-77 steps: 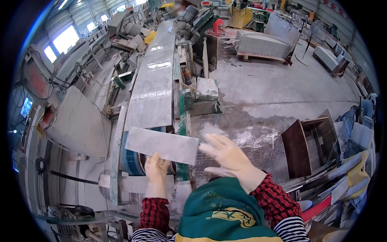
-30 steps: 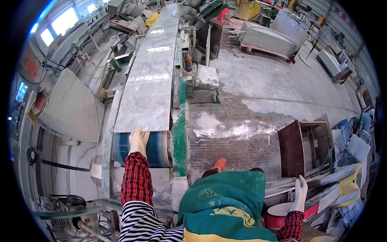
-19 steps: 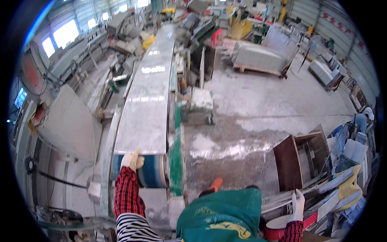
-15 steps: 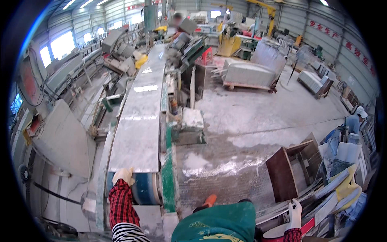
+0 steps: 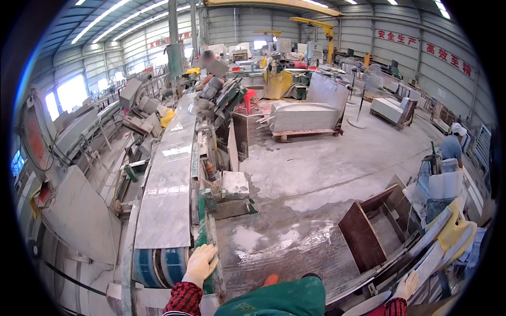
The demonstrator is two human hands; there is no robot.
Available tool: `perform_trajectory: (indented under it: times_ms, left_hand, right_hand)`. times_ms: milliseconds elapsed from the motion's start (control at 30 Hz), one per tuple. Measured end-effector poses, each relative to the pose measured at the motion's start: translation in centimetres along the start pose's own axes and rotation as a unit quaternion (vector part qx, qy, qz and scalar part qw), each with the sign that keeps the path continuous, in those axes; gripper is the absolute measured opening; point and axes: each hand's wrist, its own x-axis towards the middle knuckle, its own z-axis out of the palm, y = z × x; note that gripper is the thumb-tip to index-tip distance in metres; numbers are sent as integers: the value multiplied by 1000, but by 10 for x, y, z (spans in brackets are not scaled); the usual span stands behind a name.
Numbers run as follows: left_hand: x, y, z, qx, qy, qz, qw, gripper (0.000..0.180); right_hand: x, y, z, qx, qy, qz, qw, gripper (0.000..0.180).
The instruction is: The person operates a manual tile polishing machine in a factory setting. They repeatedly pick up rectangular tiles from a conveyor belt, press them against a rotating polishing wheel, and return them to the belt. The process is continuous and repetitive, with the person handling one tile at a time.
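Grey stone slabs (image 5: pixel 167 203) line the factory conveyor; left hand (image 5: pixel 200 264) rests spread there, right hand (image 5: pixel 406 285) grips a slab edge (image 5: pixel 421 263).

A large factory hall with grey corrugated metal walls (image 5: pixel 337 31), wet grey concrete floor (image 5: pixel 321 179), bright left-side windows (image 5: pixel 71 92) and ceiling strip lights (image 5: pixel 105 26).

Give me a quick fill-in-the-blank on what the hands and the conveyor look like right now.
1. Both hands wear ____ gloves.
2. The left hand rests on the green ____ of the conveyor, beside the blue end roller.
3. The stone slabs lie ____ on the conveyor belt.
4. The right hand reaches toward the stacked slabs at the person's ____ side.

Missing words: white; frame; flat; right
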Motion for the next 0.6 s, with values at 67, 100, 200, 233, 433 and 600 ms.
perform_trajectory:
  times_ms: [67, 100, 200, 233, 433, 600]
  left_hand:
    - [8, 21, 1, 40, -55, -7, 998, 41]
    - [6, 26, 2, 66, -47, -21, 997, 41]
    - [3, 31, 14, 87, -26, -62, 994, 39]
    - [2, 30, 15, 86, -23, -77, 993, 38]
    - [2, 35, 30, 86, -28, -116, 989, 40]
    - [4, 39, 28, 99, 17, -95, 990, 30]
  right_hand:
    - [-9, 15, 10, -27, -13, 14, 999, 43]
    - [-16, 0, 4, -46, -5, 15, 999, 43]
    - [-25, -25, -9, -32, 24, 18, 999, 42]
    - [-26, -31, -16, -22, 18, 7, 1000, 42]
    - [-32, -29, -23, -26, 13, 20, 999, 41]
    - [-35, -29, -26, -39, -1, 8, 999, 41]
